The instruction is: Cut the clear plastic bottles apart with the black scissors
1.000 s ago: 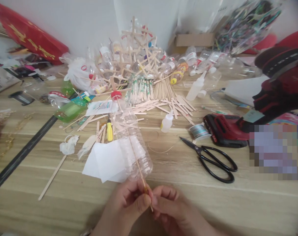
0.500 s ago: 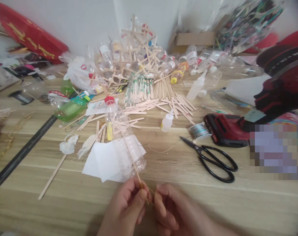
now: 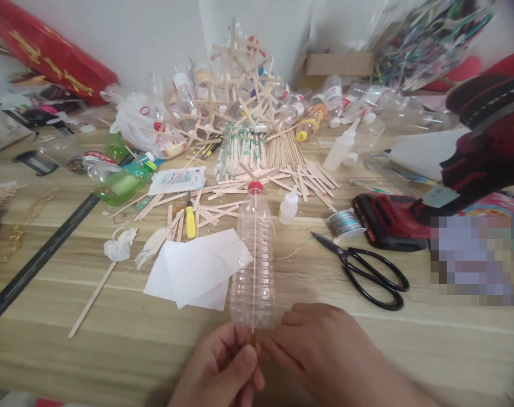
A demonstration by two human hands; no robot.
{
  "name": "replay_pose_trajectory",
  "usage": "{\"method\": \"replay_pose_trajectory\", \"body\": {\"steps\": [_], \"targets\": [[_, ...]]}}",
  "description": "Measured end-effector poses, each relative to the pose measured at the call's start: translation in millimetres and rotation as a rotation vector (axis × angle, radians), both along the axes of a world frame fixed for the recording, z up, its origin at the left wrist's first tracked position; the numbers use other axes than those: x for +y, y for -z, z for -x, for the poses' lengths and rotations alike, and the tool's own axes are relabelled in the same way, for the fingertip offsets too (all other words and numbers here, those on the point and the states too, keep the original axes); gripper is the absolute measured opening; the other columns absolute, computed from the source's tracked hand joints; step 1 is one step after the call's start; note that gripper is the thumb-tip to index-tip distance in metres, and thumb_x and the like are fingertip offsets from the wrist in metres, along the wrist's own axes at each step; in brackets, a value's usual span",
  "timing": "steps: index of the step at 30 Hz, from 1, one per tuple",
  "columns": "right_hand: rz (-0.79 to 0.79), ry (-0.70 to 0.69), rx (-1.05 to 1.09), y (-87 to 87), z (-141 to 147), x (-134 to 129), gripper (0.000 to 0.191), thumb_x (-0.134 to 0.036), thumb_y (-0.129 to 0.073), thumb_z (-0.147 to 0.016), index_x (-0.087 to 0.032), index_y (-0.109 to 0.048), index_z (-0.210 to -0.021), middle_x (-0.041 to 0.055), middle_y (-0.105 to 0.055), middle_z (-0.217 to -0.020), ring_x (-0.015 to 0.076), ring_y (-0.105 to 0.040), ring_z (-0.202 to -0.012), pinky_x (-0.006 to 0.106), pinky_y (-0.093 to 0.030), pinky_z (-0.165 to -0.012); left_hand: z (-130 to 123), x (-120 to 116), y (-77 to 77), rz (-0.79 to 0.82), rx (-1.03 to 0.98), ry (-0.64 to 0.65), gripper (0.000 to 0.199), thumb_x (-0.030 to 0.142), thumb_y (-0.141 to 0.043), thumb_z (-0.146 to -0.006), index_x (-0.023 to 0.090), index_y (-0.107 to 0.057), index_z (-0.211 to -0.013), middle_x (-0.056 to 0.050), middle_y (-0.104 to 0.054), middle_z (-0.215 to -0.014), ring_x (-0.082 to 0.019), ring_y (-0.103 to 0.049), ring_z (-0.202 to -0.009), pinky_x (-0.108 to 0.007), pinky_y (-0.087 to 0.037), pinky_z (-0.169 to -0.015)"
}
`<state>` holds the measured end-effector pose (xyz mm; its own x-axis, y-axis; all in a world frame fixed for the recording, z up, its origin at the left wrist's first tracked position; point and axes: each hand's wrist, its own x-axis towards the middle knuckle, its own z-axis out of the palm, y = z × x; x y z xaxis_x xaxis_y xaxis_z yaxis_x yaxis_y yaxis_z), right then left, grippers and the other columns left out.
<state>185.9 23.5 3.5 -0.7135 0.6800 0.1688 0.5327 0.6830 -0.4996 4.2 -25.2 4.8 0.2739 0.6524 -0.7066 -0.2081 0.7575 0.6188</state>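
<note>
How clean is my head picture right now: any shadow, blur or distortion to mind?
Head view: soft light, with faint shadow around the left hand; head view: the clear bottle has a weak outline, and the end of the thin stick at the fingertips is blurred; head view: upper corners look smeared, and a pixelated patch hides detail at right.

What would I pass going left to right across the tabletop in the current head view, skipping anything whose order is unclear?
Black spool, green bottle, yellow-handled screwdriver, clear red-capped bottle, small squeeze bottle, black-handled scissors.
</note>
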Motion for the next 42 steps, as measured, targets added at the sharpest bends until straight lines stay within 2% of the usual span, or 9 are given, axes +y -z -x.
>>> {"method": "replay_pose_trajectory", "body": {"steps": [6, 10, 17, 21, 26, 31, 35, 38, 42], "targets": [[0.74, 0.041, 0.138, -1.7, -3.7, 0.7, 0.022, -0.027, -0.071, -0.085, -0.021, -0.076, -0.064, -0.0048, -0.064, -0.055, 0.0079, -0.049, -0.048, 0.02, -0.028, -0.049, -1.5, -5.6, 17.8, -0.037, -0.094, -0.056, 0.054, 0.064, -0.085, -0.062, 0.017, -0.063, -0.077, 0.006, -0.056, -0.06, -0.001, -0.029, -0.044, -0.019, -0.016, -0.046], [0.996, 0.044, 0.298, -6.3, -6.2, 5.3, 0.022, -0.026, -0.061, -0.088, -0.017, -0.075, -0.073, -0.0028, -0.064, -0.065, 0.0096, -0.054, -0.059, 0.017, -0.036, -0.057, 0.0, -6.3, 17.8, -0.039, -0.054, -0.114, 0.055, 0.064, -0.086, -0.059, 0.017, -0.067, -0.08, 0.007, -0.052, -0.057, -0.001, -0.029, -0.043, -0.021, -0.015, -0.047], [0.702, 0.203, -0.033, -12.8, -2.7, 12.0, 0.044, -0.021, -0.054, -0.082, -0.017, -0.028, -0.047, -0.0059, -0.016, -0.048, 0.0058, -0.018, -0.045, 0.023, -0.009, -0.041, 0.2, -5.8, 15.1, -0.012, -0.052, -0.139, 0.055, 0.063, -0.089, -0.055, 0.017, -0.067, -0.076, 0.008, -0.046, -0.058, -0.002, -0.024, -0.045, -0.021, -0.014, -0.048], [0.918, 0.052, 0.063, -12.8, -6.5, 13.9, 0.04, -0.025, -0.054, -0.086, -0.016, -0.044, -0.049, -0.0059, -0.037, -0.044, 0.0044, -0.031, -0.04, 0.019, -0.014, -0.04, -1.2, -6.5, 17.0, -0.06, -0.083, -0.098, 0.051, 0.062, -0.088, -0.059, 0.017, -0.068, -0.074, 0.008, -0.044, -0.055, -0.003, -0.027, -0.046, -0.02, -0.016, -0.048], [1.403, 0.062, 0.353, 2.0, -0.7, 6.3, 0.037, -0.05, -0.076, -0.075, -0.015, -0.071, -0.066, -0.0039, -0.055, -0.054, 0.0072, -0.042, -0.043, 0.019, -0.032, -0.044, -7.0, -5.8, 18.5, -0.151, -0.214, -0.158, 0.04, 0.053, -0.09, -0.062, 0.018, -0.072, -0.072, 0.0, -0.065, -0.069, -0.014, -0.059, -0.071, -0.025, -0.043, -0.071], [1.468, 0.047, 0.726, 9.5, 13.4, -5.6, 0.044, -0.052, -0.089, -0.065, -0.014, -0.068, -0.061, -0.0024, -0.059, -0.067, 0.01, -0.051, -0.068, 0.022, -0.039, -0.068, -7.6, -5.6, 23.4, -0.233, -0.231, -0.184, 0.032, 0.049, -0.089, -0.066, 0.021, -0.079, -0.075, -0.002, -0.07, -0.072, -0.021, -0.065, -0.077, -0.035, -0.049, -0.083], [1.492, 0.126, 0.676, 8.2, 13.5, -9.4, 0.048, -0.055, -0.089, -0.066, -0.014, -0.063, -0.065, -0.0029, -0.057, -0.068, 0.0067, -0.047, -0.061, 0.018, -0.038, -0.059, -2.9, -9.1, 24.9, -0.257, -0.079, -0.161, 0.036, 0.058, -0.084, -0.068, 0.024, -0.082, -0.079, -0.002, -0.074, -0.076, -0.016, -0.064, -0.066, -0.03, -0.054, -0.071], [1.502, 0.216, 0.571, 8.1, 12.5, -10.8, 0.055, -0.066, -0.082, -0.068, -0.016, -0.061, -0.073, -0.0044, -0.053, -0.058, 0.0063, -0.046, -0.047, 0.015, -0.036, -0.043, 1.2, -14.1, 24.9, -0.501, 0.269, -0.087, 0.03, 0.054, -0.072, -0.084, 0.028, -0.083, -0.09, -0.005, -0.079, -0.098, -0.016, -0.068, -0.068, -0.026, -0.057, -0.066], [1.455, 0.297, 0.562, 8.6, 15.8, -14.8, 0.06, -0.073, -0.076, -0.07, -0.016, -0.055, -0.075, -0.0048, -0.051, -0.057, 0.0074, -0.054, -0.044, 0.013, -0.041, -0.04, 6.9, -15.0, 25.4, -1.085, 0.629, 0.067, 0.03, 0.037, -0.051, -0.101, 0.029, -0.076, -0.115, -0.007, -0.078, -0.109, -0.018, -0.074, -0.096, -0.025, -0.059, -0.085]]}}
